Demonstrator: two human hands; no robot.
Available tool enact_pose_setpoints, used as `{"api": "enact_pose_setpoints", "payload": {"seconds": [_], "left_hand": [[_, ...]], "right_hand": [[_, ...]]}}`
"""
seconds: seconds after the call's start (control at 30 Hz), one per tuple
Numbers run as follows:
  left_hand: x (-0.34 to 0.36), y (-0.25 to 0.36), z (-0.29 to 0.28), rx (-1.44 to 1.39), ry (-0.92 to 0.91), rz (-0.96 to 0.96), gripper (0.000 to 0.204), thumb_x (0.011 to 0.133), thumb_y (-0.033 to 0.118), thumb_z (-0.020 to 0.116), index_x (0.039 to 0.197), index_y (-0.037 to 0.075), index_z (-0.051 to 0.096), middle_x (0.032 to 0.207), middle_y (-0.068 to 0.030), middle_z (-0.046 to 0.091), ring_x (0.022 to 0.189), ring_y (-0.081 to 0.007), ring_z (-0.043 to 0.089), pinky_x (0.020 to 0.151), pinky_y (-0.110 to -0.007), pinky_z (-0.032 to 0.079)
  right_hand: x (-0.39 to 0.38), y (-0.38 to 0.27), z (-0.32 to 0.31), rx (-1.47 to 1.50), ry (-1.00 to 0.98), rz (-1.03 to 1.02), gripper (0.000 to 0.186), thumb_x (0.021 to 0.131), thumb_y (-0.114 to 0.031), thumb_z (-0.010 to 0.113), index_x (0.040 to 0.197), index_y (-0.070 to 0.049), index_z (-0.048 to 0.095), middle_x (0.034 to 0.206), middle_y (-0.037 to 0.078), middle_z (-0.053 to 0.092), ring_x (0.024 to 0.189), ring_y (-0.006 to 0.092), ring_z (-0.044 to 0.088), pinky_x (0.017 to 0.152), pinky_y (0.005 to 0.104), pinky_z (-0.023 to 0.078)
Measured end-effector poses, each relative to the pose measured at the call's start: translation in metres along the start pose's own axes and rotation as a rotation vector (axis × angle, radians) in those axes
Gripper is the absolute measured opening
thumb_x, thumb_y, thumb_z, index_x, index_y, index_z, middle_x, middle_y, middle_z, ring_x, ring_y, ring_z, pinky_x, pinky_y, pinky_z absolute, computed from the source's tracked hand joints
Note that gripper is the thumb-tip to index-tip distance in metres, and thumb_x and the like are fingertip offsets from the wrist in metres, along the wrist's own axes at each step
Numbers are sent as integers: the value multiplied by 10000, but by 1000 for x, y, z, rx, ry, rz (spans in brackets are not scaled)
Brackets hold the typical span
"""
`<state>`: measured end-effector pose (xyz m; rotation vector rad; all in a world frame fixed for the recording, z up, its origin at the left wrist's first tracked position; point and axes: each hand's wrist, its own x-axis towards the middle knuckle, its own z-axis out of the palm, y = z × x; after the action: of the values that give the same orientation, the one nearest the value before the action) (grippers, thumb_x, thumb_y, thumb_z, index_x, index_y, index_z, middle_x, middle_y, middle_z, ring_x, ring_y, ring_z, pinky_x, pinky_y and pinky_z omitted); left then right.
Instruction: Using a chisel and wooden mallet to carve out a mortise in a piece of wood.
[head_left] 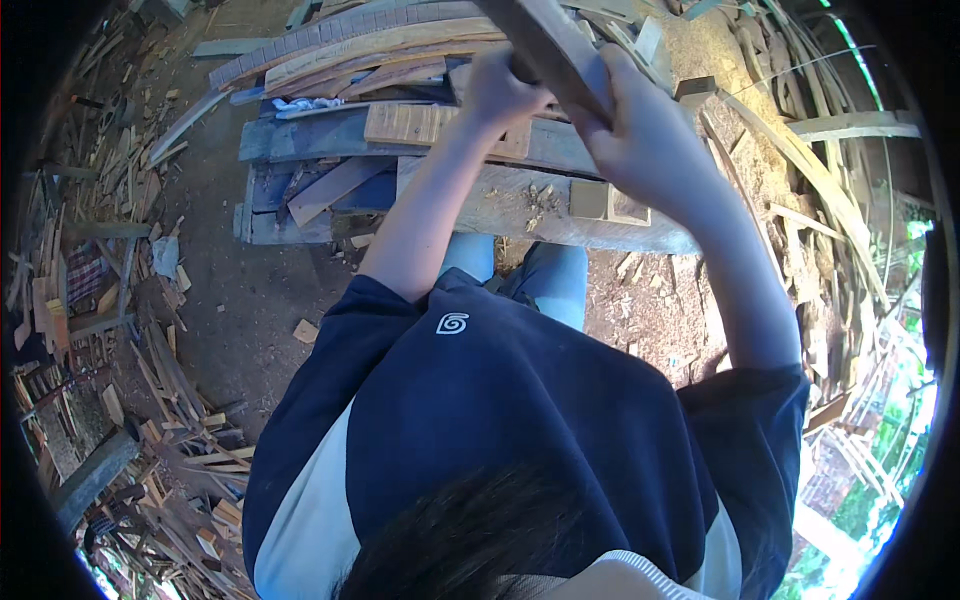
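A long, dark wooden board [556, 52] is raised at a slant above the workbench, its far end running out of the top of the view. My right hand [645, 135] is closed round its near end, thumb along the side. My left hand [495, 95] grips the same board from its left edge, with its fingertips partly hidden behind the wood. Below them lies the plank bench [455, 195], with a small wooden block [592, 200] near its front edge. Wood shavings [541, 200] sit beside that block. A flat, light brown wood piece [405, 124] rests under my left forearm.
Curved wooden strips [370, 45] are stacked along the bench's far side, near a crumpled white cloth [305, 104]. Offcuts [115, 165] are heaped on the floor at left. Long slats [815, 170] and sawdust [705, 50] lie at right. My knees are against the bench.
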<state>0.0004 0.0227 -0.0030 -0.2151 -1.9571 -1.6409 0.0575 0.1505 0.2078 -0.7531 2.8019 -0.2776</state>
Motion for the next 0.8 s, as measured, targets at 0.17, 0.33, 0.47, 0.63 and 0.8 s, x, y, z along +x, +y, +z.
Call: {"api": "enact_pose_setpoints", "payload": {"seconds": [0.17,0.33,0.47,0.63,0.8], "left_hand": [[6,-2,-5,-4,61,185,219,831,181,757,711,56,622,606,0,589,575,-101,534,562,-292,445],[4,-3,0,-33,52,166,221,846,166,746,702,51,624,626,6,614,601,-83,571,565,-282,454],[7,-12,-6,-197,24,-5,224,869,145,733,698,51,624,632,-5,630,598,-78,597,556,-265,460],[3,-21,-24,-198,-7,88,200,917,74,669,735,59,589,585,-2,583,508,-82,541,499,-237,419],[-8,-17,-28,-261,-35,49,212,908,43,664,717,54,573,597,11,568,523,-66,527,508,-240,415]], "right_hand": [[-44,-9,-74,825,221,-127,322,891,-151,575,1153,30,528,910,183,639,713,246,655,620,355,541],[-23,11,-14,218,538,-180,388,912,-199,594,1207,42,518,961,188,649,789,260,665,684,362,545],[-25,39,34,176,129,54,443,928,-238,609,1250,51,510,1003,192,656,850,271,672,736,368,548],[-65,75,23,687,394,115,574,898,-209,629,1377,44,439,1112,229,654,965,301,689,831,398,566],[-102,91,95,1434,275,348,689,828,-62,579,1461,17,317,1010,246,657,809,305,705,722,416,615]]}}
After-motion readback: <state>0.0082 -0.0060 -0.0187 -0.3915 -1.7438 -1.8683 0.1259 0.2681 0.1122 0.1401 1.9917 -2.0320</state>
